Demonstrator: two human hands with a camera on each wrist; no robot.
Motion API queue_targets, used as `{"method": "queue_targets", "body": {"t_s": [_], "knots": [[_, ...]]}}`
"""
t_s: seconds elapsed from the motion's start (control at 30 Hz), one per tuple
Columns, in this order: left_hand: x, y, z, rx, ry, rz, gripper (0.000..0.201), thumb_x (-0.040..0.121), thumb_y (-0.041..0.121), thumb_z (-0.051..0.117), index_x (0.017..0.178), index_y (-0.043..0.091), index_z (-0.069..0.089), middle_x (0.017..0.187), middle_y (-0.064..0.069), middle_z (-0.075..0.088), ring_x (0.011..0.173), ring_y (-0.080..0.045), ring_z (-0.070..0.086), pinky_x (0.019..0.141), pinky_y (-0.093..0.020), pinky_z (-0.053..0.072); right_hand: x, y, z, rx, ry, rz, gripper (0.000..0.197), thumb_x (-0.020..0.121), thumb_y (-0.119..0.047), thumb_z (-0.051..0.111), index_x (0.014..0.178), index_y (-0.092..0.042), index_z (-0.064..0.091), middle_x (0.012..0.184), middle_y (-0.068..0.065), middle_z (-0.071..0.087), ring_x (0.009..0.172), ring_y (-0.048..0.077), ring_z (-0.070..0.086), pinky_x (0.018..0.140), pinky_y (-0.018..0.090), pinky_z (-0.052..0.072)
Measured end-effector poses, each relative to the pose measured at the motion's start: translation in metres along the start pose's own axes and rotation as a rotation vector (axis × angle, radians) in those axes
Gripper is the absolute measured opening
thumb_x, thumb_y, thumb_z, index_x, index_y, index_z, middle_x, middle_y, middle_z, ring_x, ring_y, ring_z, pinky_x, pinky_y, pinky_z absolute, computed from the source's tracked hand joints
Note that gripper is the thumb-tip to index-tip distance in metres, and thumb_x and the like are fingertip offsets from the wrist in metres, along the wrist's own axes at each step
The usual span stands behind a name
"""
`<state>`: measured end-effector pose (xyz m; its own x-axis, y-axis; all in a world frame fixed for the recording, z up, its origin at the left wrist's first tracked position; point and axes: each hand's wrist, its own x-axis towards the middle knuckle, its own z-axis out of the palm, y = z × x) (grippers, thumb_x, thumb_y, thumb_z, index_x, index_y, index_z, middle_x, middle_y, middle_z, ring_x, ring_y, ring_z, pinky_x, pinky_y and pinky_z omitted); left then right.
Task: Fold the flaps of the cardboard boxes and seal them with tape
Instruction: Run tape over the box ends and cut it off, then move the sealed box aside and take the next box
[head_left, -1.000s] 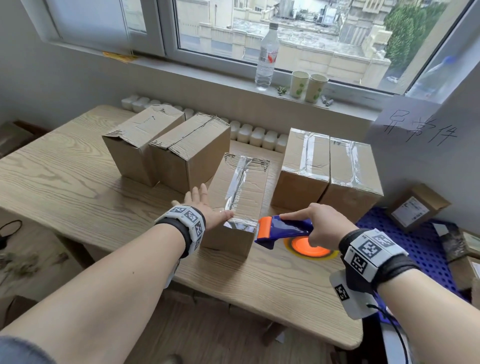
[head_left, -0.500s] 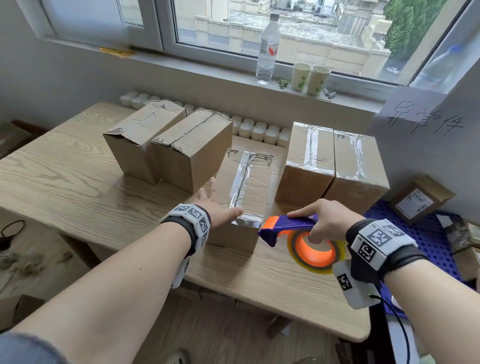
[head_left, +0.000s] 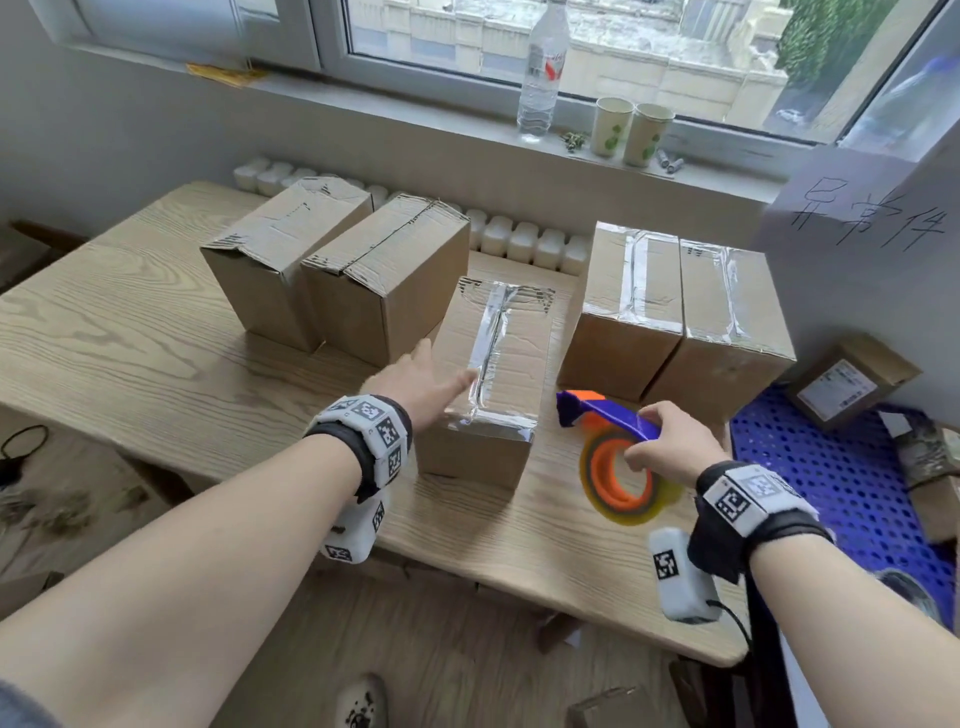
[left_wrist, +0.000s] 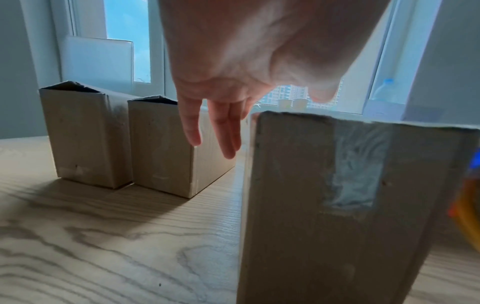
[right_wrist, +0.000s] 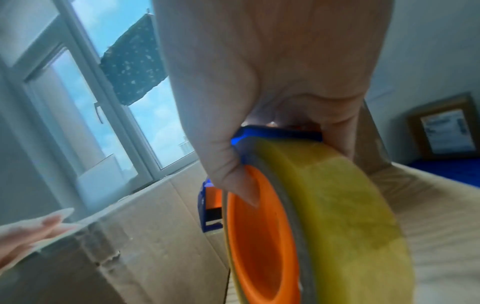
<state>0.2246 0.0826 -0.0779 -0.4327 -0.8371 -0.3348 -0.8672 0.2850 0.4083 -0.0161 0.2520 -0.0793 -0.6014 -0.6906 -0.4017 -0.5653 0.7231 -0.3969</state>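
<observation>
The middle cardboard box (head_left: 501, 358) stands near the table's front edge with clear tape along its top seam and over its near end. My left hand (head_left: 439, 371) lies open against its left top edge, thumb on the lid and fingers straight down its left side (left_wrist: 233, 90). My right hand (head_left: 660, 441) grips the blue and orange tape dispenser (head_left: 602, 413) just right of that box, its yellowish roll (right_wrist: 337, 205) hanging low over the table. Two untaped boxes (head_left: 283, 260) (head_left: 387, 278) stand at the left. Two taped boxes (head_left: 631, 306) (head_left: 730, 322) stand at the right.
The wooden table (head_left: 130, 332) has bare room at its left and front. White containers (head_left: 519, 241) line its back edge. A water bottle (head_left: 540, 78) and two paper cups (head_left: 628, 127) stand on the sill. A blue perforated tray (head_left: 831, 467) with small boxes lies to the right.
My right hand has drawn the dispenser off the middle box's near end, rightward and down beside it. My left hand slid forward along the box's left top edge.
</observation>
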Motion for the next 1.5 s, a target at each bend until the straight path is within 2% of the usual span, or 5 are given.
{"method": "queue_targets", "body": {"t_s": [0.3, 0.5, 0.7, 1.07, 1.5], "knots": [[0.012, -0.022, 0.003, -0.187, 0.051, 0.126, 0.071, 0.092, 0.06, 0.033, 0.151, 0.026, 0.014, 0.143, -0.01, 0.04, 0.126, -0.025, 0.046, 0.105, -0.04, 0.038, 0.047, 0.015, 0.053, 0.154, -0.043, 0.167, 0.055, 0.075, -0.016, 0.07, 0.127, -0.01, 0.055, 0.126, 0.01, 0.056, 0.115, 0.026, 0.052, 0.091, 0.032, 0.04], [0.009, -0.022, 0.003, -0.208, -0.013, 0.216, 0.06, 0.096, 0.053, 0.035, 0.15, 0.038, 0.015, 0.148, -0.003, 0.034, 0.133, -0.021, 0.038, 0.106, -0.032, 0.03, 0.044, 0.011, 0.053, -0.025, -0.06, 0.161, 0.048, 0.084, -0.027, 0.062, 0.129, -0.014, 0.05, 0.108, 0.011, 0.06, 0.108, 0.032, 0.056, 0.084, 0.032, 0.043], [0.01, -0.027, -0.006, -0.097, -0.029, 0.263, 0.058, 0.095, 0.059, 0.03, 0.149, 0.04, 0.018, 0.15, -0.002, 0.037, 0.135, -0.021, 0.038, 0.109, -0.034, 0.032, 0.017, -0.046, 0.031, -0.004, 0.214, -0.24, 0.054, 0.091, -0.032, 0.056, 0.142, -0.024, 0.041, 0.141, 0.014, 0.04, 0.131, 0.031, 0.037, 0.109, 0.037, 0.029], [-0.008, -0.012, -0.036, 0.402, -0.114, 0.339, 0.089, 0.078, 0.079, 0.038, 0.15, 0.038, 0.007, 0.133, -0.005, 0.056, 0.108, -0.024, 0.06, 0.073, -0.031, 0.047, -0.034, -0.124, 0.041, -0.281, 0.05, -0.384, 0.061, 0.079, -0.061, 0.061, 0.132, -0.032, 0.053, 0.141, 0.0, 0.038, 0.124, 0.022, 0.047, 0.102, 0.034, 0.038], [-0.006, -0.012, -0.026, 0.434, -0.009, 0.418, 0.1, 0.074, 0.078, 0.049, 0.151, 0.027, 0.012, 0.125, -0.004, 0.06, 0.11, -0.022, 0.059, 0.083, -0.032, 0.049, -0.048, -0.14, 0.038, -0.368, 0.058, -0.306, 0.059, 0.077, -0.057, 0.066, 0.127, -0.027, 0.059, 0.139, 0.005, 0.045, 0.124, 0.024, 0.048, 0.103, 0.032, 0.035]]}}
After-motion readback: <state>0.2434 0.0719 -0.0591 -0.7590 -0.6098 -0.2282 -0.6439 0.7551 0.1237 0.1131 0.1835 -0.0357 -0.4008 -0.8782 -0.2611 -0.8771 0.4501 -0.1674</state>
